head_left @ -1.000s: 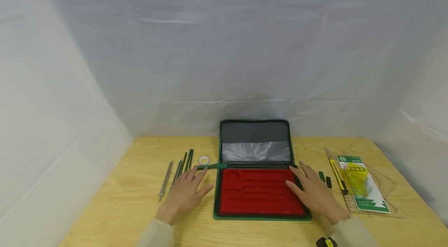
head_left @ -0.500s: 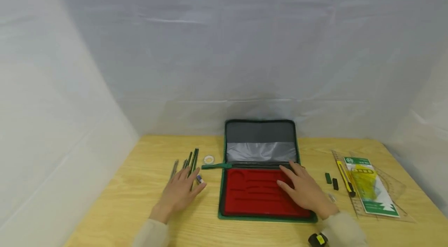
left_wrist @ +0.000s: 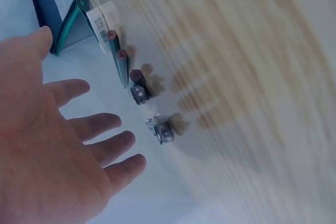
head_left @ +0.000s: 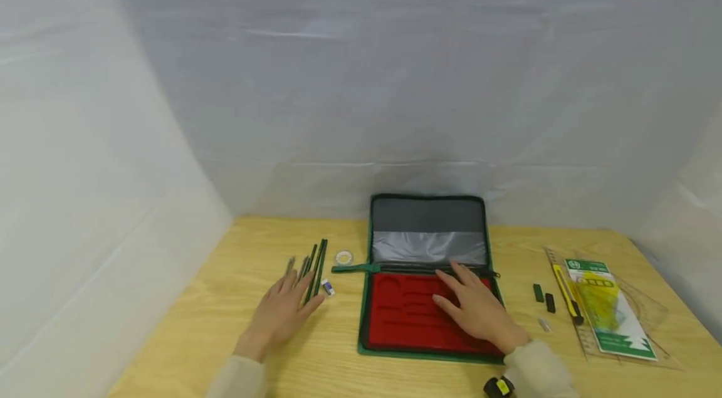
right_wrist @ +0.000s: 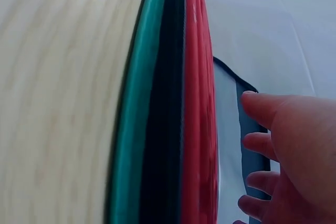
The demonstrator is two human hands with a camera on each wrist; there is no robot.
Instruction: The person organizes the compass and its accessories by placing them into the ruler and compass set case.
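Observation:
A green zip case (head_left: 366, 351) lies unfolded, its red moulded tray (head_left: 389, 332) at the front and its grey lid pocket standing behind. My right hand (head_left: 476, 310) hovers palm down over the tray's right part, fingers spread, holding nothing. To the left of the case, my left hand (head_left: 276, 316) hangs over the near ends of green pencils (head_left: 319, 266) and thin metal tools (head_left: 289, 264), partly hiding them. In the left wrist view its fingers (left_wrist: 105, 127) are apart from those things. A small white-and-blue eraser (head_left: 328, 288) lies beside its thumb.
A white ring (head_left: 343, 257) sits near the case's green strap (head_left: 355, 268). To the right lie a green block (head_left: 538, 293), a black block (head_left: 549, 303), a yellow cutter (head_left: 566, 294), clear rulers (head_left: 648, 310) and a green-white packet (head_left: 620, 329). A black-yellow object (head_left: 499, 387) rests near the front.
My right hand has moved left from the case's edge to over the tray. The left hand has drawn away from the strap, uncovering the eraser. The head view has shifted slightly.

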